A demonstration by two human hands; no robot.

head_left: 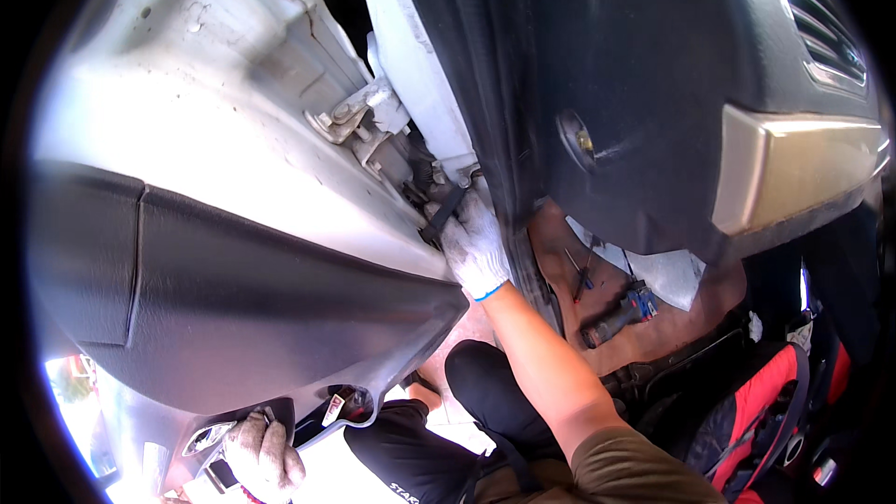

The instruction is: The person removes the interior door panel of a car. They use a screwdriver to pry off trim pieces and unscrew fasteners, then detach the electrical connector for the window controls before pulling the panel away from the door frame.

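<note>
Two gloved hands are at an open car door [280,289], which fills the left half of the frame, its bare white metal above and dark trim below. The right hand [474,235], in a white knit glove with a blue cuff, is near the middle of the frame, its fingers at a black bar [448,213] slanting across the gap between the door and the car body. The bar lies against the fingers, but I cannot tell whether they are closed around it. Just above and left of it sits a white hinge [350,117]. At the lower left, the left hand [264,459], in a stained glove, has bent fingers at the door's inner handle [207,439]; whether they grip it is unclear. Right of centre, a power tool [616,317], a screwdriver [580,286] and a white sheet [670,278] lie on the reddish floor [551,247]. A dark dashboard [644,65] fills the upper right.
</note>
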